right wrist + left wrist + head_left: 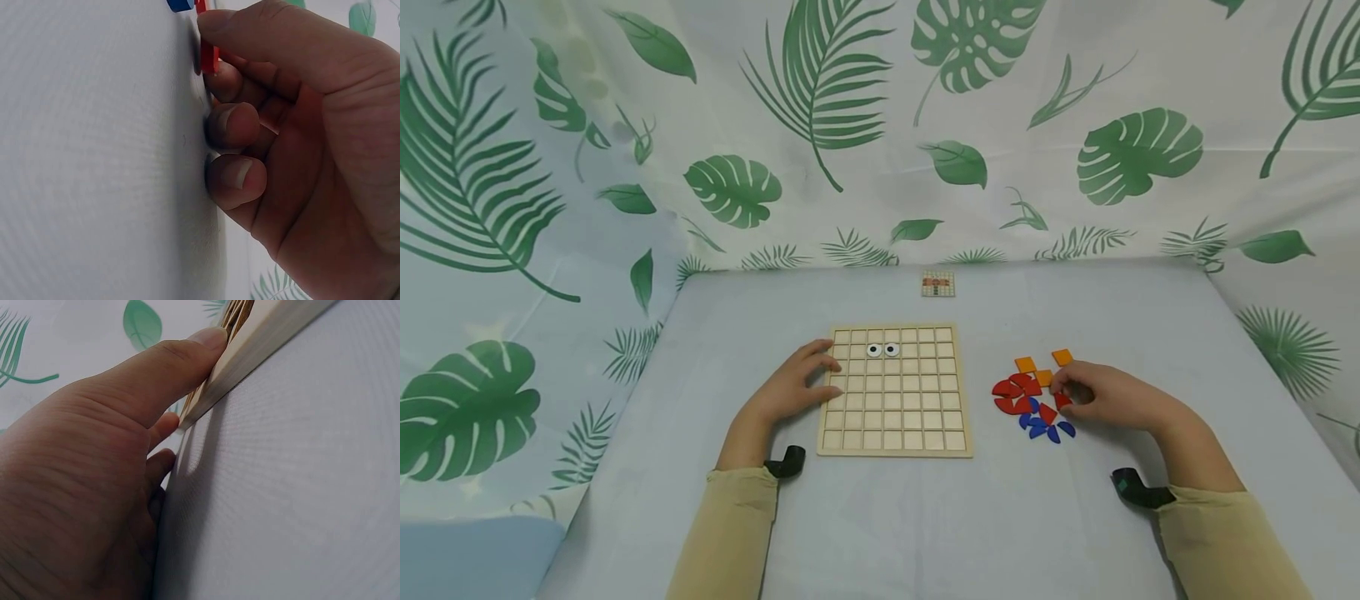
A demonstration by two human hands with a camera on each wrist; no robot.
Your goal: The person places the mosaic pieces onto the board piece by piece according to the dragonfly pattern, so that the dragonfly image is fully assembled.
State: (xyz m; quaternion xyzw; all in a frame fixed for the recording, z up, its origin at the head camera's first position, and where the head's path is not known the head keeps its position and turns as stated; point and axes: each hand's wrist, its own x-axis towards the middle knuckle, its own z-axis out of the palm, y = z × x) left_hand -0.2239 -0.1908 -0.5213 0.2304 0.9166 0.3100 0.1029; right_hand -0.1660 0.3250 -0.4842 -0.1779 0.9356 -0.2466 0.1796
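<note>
A wooden grid board [891, 408] lies on the table, with two round eye pieces [882, 350] in an upper row. My left hand [793, 383] rests at the board's left side; in the left wrist view its thumb touches the raised wooden edge, fingers loosely bent. At the right, my right hand [1112, 396] pinches a red piece [209, 55] between thumb and fingertip, low over the cloth. Beside that hand lie loose red pieces [1013, 406], blue half-round pieces [1037, 432] and orange square pieces [1026, 365].
Behind the board lies a small picture card [938, 284] with a gridded design. A pale cloth covers the table [880, 525], and leaf-printed fabric [865, 208] hangs at the back and sides. Each wrist carries a black camera mount [1138, 490].
</note>
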